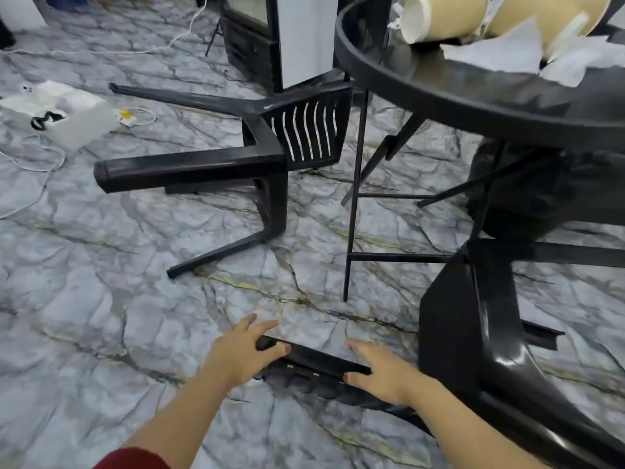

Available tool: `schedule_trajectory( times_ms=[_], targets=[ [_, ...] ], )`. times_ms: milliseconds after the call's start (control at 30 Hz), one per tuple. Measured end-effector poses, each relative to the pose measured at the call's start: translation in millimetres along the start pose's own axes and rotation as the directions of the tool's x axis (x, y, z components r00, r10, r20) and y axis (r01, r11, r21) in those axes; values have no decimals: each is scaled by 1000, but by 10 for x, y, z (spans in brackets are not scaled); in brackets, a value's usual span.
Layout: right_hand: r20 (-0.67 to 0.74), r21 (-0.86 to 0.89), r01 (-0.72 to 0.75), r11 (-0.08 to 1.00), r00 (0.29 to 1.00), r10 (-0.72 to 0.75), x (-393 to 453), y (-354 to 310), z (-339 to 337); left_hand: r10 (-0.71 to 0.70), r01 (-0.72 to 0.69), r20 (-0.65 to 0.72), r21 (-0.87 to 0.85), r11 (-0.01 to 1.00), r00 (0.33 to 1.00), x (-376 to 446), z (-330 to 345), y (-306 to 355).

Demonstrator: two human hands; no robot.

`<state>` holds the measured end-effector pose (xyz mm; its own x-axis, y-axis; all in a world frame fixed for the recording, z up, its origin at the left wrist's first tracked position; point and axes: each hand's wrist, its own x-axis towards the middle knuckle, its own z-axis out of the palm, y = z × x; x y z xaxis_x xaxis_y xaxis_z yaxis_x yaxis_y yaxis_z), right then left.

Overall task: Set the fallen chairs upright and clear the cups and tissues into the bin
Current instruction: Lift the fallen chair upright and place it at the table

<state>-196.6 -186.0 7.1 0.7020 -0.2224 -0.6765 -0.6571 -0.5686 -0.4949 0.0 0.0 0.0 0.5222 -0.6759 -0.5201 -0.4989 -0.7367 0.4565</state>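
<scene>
Marble floor: grey veined tiles under everything; white cables and a white paper bag lie at the far left.
Round surface: black, at upper right, standing on thin black legs.
Far fallen chair: black plastic, on its side left of the surface, legs pointing left, slatted back toward the surface.
Near fallen chair: black plastic, tipped over at lower right, its top rail lying low across the floor in front of the person.
Cups: two beige paper cups on their sides on the surface.
Tissues: white, crumpled just beside and under the cups.
Left hand: fingers spread over the rail's left end, thumb pressing its near side.
Right hand: fingers relaxed, resting on the rail's right part, thumb against its near edge.
</scene>
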Motion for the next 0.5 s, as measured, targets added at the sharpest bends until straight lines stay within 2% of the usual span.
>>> schedule_trajectory(
  times_ms=[133,233,300,400,500],
  targets=[
    [6,-22,47,999,999,-46,151,87,169,16,-24,-47,-189,982,999,107,211,-277],
    [-61,-35,114,993,991,-116,234,163,316,48,-94,-152,-312,945,987,191,292,-352],
    [-103,-65,126,990,986,-132,249,194,363,27,-93,-182,-370,924,983,193,286,-336],
    [-131,-25,116,993,984,-118,249,199,376,-55,-44,-190,-482,875,980,250,305,-389],
    [-134,42,117,992,985,-110,199,122,343,-67,-32,-167,-529,848,984,298,303,-414]
  ],
)
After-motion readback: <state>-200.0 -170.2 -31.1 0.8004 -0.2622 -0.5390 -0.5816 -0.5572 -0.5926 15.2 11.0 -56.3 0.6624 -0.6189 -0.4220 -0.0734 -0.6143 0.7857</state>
